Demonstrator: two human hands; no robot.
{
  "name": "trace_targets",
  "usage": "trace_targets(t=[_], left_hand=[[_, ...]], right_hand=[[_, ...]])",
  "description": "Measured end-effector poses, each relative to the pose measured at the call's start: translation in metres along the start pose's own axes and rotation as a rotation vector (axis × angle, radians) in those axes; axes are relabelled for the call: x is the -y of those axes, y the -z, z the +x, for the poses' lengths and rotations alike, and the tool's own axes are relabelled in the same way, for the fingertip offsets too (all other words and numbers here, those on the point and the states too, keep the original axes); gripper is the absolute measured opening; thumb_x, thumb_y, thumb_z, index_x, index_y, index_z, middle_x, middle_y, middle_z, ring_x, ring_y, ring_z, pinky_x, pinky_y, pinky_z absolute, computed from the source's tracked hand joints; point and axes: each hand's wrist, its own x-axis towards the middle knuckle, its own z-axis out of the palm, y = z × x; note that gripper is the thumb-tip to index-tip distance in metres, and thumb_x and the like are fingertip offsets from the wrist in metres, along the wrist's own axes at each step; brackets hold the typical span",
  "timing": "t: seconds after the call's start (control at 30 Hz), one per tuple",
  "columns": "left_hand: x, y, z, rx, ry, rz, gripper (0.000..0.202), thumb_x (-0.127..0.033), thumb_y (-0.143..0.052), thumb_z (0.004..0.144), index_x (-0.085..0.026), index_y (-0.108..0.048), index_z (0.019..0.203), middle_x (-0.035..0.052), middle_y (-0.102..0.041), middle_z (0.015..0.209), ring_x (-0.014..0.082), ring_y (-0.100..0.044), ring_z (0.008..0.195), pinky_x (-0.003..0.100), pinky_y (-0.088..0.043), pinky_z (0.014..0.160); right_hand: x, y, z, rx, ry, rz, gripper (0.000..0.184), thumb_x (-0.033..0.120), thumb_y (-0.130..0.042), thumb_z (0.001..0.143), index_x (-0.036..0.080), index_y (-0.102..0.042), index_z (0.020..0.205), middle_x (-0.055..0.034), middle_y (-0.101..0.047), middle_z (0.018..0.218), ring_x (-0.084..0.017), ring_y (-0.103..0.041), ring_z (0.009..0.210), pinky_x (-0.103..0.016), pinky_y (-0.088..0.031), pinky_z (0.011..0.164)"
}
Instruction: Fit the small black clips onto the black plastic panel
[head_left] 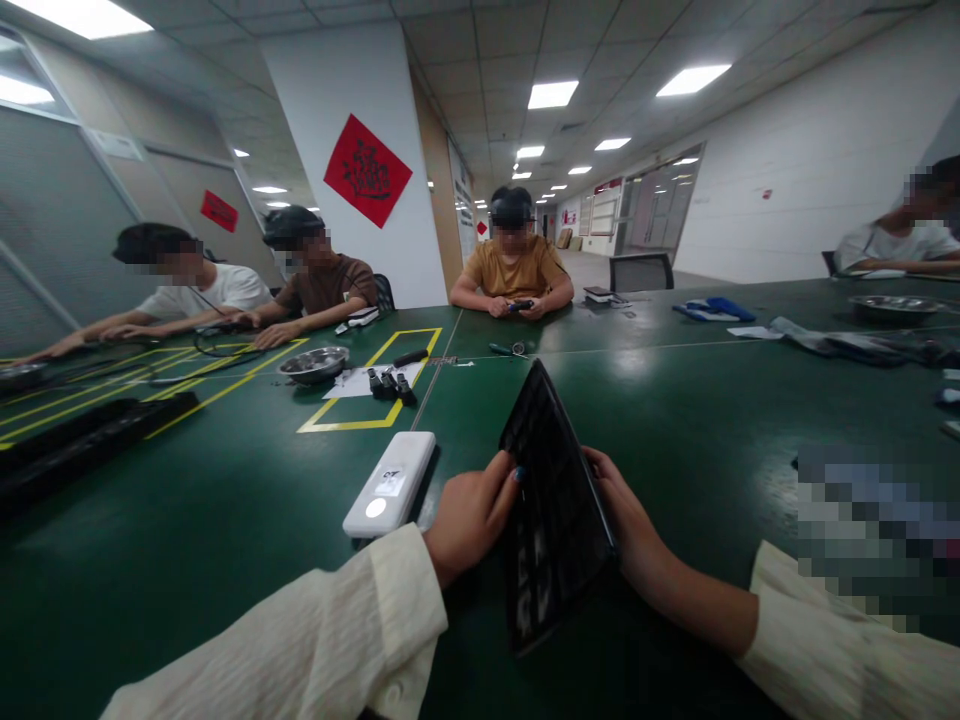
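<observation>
Between my hands stands a thin black tablet (551,510), tilted on edge above the green table, its dark glossy face turned to the left. My left hand (472,510) is closed on its left side, the thumb with a blue nail pressed against it. Behind the right edge, my right hand (626,515) grips the tablet, and most of its fingers are hidden by it. Just left of my left hand lies a white power bank (391,487) with a label and a round white spot.
Beyond it are black cylindrical parts (391,385) on paper, a metal bowl (313,365) and yellow tape (349,428). Pliers (514,350) lie farther off. A long black tray (90,440) is at left. Several people sit around the table, one person (514,270) straight across.
</observation>
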Motion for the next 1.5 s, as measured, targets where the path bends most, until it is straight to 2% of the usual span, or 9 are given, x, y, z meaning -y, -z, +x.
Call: trace_targets(t=[0.17,0.6,0.87,1.0,1.07,1.17,1.37,1.5], left_hand=[[0.0001,-0.0004,-0.0029,-0.002,-0.042,0.116,0.028,-0.032,-0.02,0.093,-0.018,-0.044,0.1,0.0041,-0.062,0.071,0.0196,-0.06,0.066,0.027,-0.035,0.059],[-0.0011,0.0047,0.0013,0.068,0.007,0.023,0.037,-0.039,-0.019,0.095,-0.021,-0.051,0.087,0.002,-0.061,0.069,0.0169,-0.059,0.064,0.023,-0.032,0.056],[-0.0013,0.0054,-0.0013,0.048,-0.068,0.069,0.034,-0.034,-0.02,0.093,-0.019,-0.049,0.083,0.0029,-0.059,0.067,0.0169,-0.057,0.061,0.025,-0.032,0.057],[0.0002,0.0028,0.001,0.058,0.017,0.011,0.042,-0.038,-0.018,0.094,-0.019,-0.048,0.072,0.0029,-0.059,0.067,0.0167,-0.058,0.063,0.025,-0.033,0.057],[0.0011,0.0019,0.0019,0.028,0.054,-0.02,0.036,-0.04,-0.022,0.093,-0.02,-0.048,0.077,0.0029,-0.061,0.071,0.0174,-0.059,0.066,0.025,-0.034,0.058],[0.0012,0.0017,0.0016,0.006,0.03,-0.025,0.027,-0.038,-0.025,0.093,-0.02,-0.045,0.087,0.0016,-0.06,0.072,0.0174,-0.059,0.066,0.025,-0.034,0.058],[0.0001,0.0013,-0.0023,0.007,-0.023,0.036,0.029,-0.035,-0.019,0.094,-0.02,-0.044,0.093,0.002,-0.06,0.07,0.0187,-0.06,0.065,0.027,-0.034,0.058],[0.0016,-0.0002,-0.0031,0.008,-0.023,0.034,0.027,-0.034,-0.022,0.092,-0.019,-0.044,0.095,0.0026,-0.06,0.071,0.0194,-0.059,0.067,0.027,-0.034,0.059]], right_hand=[[0.006,-0.0039,-0.0018,-0.02,-0.015,0.011,0.035,0.041,-0.049,0.075,0.025,-0.048,0.106,0.0007,-0.059,0.072,-0.02,-0.056,0.077,-0.033,-0.043,0.068],[0.0099,-0.0061,-0.0022,-0.032,-0.034,0.043,0.042,0.048,-0.055,0.067,0.025,-0.049,0.102,0.0005,-0.058,0.075,-0.019,-0.054,0.071,-0.032,-0.042,0.064],[0.009,-0.0056,-0.0026,-0.016,-0.029,0.03,0.04,0.047,-0.053,0.07,0.025,-0.049,0.103,0.0003,-0.059,0.077,-0.019,-0.055,0.073,-0.031,-0.042,0.064],[0.0078,-0.0056,-0.0023,-0.015,-0.032,0.059,0.04,0.047,-0.055,0.069,0.026,-0.049,0.102,0.0005,-0.06,0.077,-0.019,-0.055,0.072,-0.032,-0.042,0.064],[0.0072,-0.0052,-0.0019,-0.014,-0.031,0.054,0.039,0.047,-0.055,0.069,0.026,-0.05,0.101,0.0009,-0.059,0.075,-0.019,-0.055,0.071,-0.032,-0.042,0.065],[0.0066,-0.005,-0.0016,-0.015,-0.021,0.041,0.039,0.049,-0.054,0.07,0.026,-0.051,0.102,0.0014,-0.057,0.071,-0.02,-0.056,0.073,-0.033,-0.042,0.066],[0.0062,-0.0051,-0.0016,-0.017,-0.033,0.067,0.039,0.047,-0.055,0.069,0.026,-0.05,0.102,0.0012,-0.058,0.072,-0.021,-0.056,0.08,-0.034,-0.043,0.069],[0.0098,-0.0062,-0.0023,-0.033,-0.022,0.056,0.039,0.046,-0.056,0.067,0.025,-0.052,0.099,-0.0002,-0.06,0.077,-0.023,-0.056,0.087,-0.035,-0.043,0.071]])
